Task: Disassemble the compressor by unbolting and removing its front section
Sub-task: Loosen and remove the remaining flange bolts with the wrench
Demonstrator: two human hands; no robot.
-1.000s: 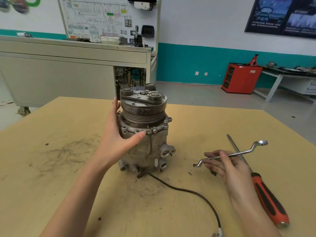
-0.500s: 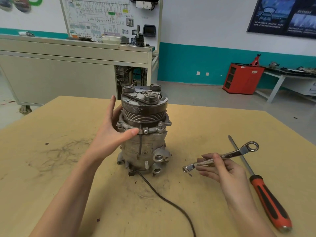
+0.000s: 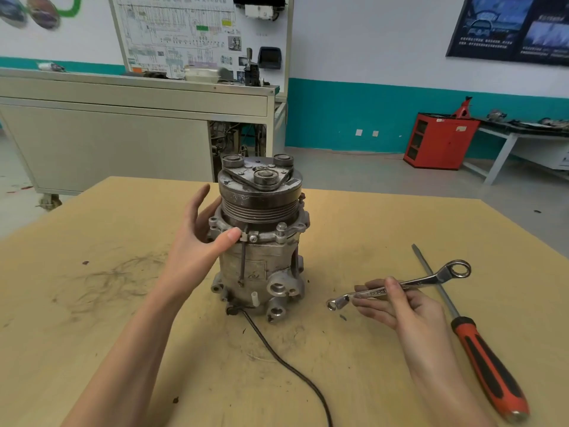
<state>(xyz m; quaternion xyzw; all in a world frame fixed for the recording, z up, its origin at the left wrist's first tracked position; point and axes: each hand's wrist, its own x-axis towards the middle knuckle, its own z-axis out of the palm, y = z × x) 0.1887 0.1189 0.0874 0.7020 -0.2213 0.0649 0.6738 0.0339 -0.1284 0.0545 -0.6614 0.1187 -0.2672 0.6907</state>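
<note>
A grey metal compressor (image 3: 261, 254) stands upright on the wooden table (image 3: 92, 303), its pulley and clutch plate (image 3: 260, 186) on top. Bolts sit around the flange (image 3: 281, 232) under the pulley. My left hand (image 3: 197, 248) wraps the compressor's left side, thumb on the flange and fingers behind the body. To the right, my right hand (image 3: 397, 306) pinches a double-ended ring spanner (image 3: 400, 285) by its shaft, just above the table. A black cable (image 3: 277, 355) runs from the compressor's base toward the near edge.
A long screwdriver with an orange and black handle (image 3: 486, 365) lies on the table, right of my right hand, its shaft passing under the spanner's far ring. Behind the table stand a beige cabinet bench (image 3: 123, 134), a red cabinet (image 3: 437, 140) and a white bench (image 3: 517, 131).
The compressor has turned under my left hand, so its ports and cable face nearer me. My right hand has rolled the spanner so its far ring lies flatter.
</note>
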